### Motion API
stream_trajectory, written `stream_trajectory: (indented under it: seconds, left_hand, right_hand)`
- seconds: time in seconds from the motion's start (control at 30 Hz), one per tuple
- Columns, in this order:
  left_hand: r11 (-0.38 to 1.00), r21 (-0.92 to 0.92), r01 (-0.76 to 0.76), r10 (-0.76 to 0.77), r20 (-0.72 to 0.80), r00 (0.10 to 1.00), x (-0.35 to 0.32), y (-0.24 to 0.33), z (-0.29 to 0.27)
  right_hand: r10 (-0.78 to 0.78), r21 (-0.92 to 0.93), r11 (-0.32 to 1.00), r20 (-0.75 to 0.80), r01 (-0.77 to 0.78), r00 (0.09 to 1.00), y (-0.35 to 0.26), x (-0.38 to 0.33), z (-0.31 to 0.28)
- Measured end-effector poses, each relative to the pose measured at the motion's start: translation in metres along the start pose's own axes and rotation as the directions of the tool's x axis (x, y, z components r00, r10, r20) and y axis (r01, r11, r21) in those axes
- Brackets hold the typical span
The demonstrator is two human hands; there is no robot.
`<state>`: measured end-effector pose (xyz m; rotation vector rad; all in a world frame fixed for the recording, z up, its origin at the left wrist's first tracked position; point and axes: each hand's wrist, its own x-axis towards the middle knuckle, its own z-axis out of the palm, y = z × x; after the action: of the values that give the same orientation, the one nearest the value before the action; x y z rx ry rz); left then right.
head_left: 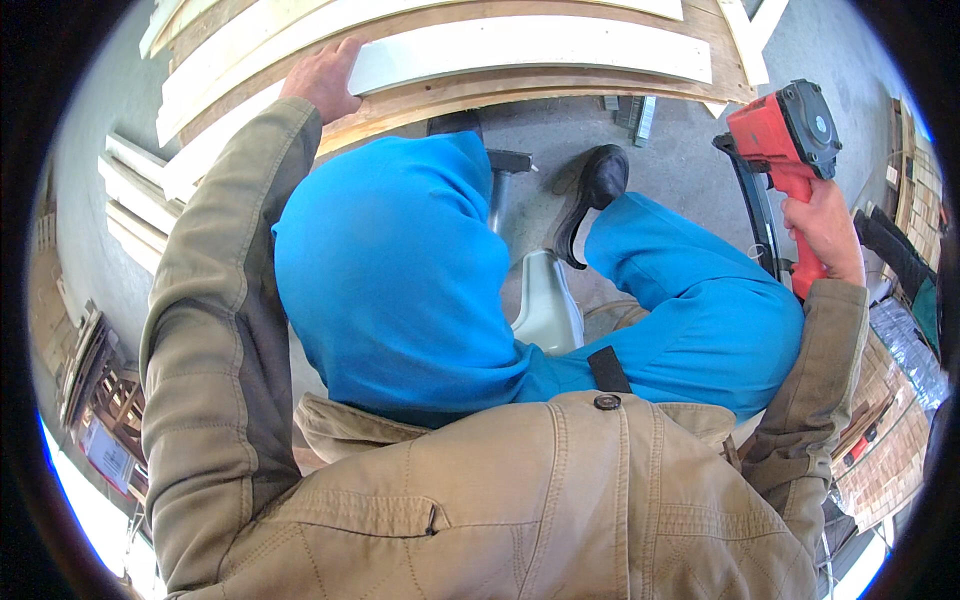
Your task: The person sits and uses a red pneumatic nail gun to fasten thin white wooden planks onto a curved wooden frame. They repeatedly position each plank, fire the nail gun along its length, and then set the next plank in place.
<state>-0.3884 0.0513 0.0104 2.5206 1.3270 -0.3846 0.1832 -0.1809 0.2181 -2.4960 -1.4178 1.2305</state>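
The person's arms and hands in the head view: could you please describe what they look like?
The left sleeve and right sleeve are long, brownish tan and creased, reaching about to the wrists; stitching runs along the left one. The left hand and right hand wear no gloves. No cables or markings show on either sleeve.

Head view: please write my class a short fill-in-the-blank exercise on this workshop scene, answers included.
1. The right hand grips a nail gun coloured black and ____.
2. The other hand, the ____ one, touches a white board.
3. The person's trousers are ____.

Missing words: red; left; blue.
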Motion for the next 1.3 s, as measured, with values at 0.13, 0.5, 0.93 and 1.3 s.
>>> stream_trajectory:
  seconds: [0.13,0.5,0.93,1.3]
  left_hand:
    - [0.999,-0.034,-0.016,0.017,0.013,1.000,0.001,-0.001,-0.002]
    - [0.993,-0.086,-0.085,0.085,-0.014,0.996,0.001,-0.008,-0.006]
    - [0.983,-0.042,-0.178,0.178,-0.009,0.984,0.028,0.042,-0.010]
    - [0.992,-0.021,-0.121,0.122,0.075,0.990,0.041,0.068,-0.013]
  right_hand:
    - [0.014,0.005,1.000,0.030,-0.014,0.999,0.000,0.000,-0.001]
    - [0.012,0.006,1.000,0.016,-0.012,1.000,-0.006,-0.001,0.001]
    - [0.029,0.023,0.999,0.041,-0.030,0.999,0.002,0.004,-0.001]
    - [0.031,0.021,0.999,0.045,-0.032,0.999,0.013,0.008,-0.003]
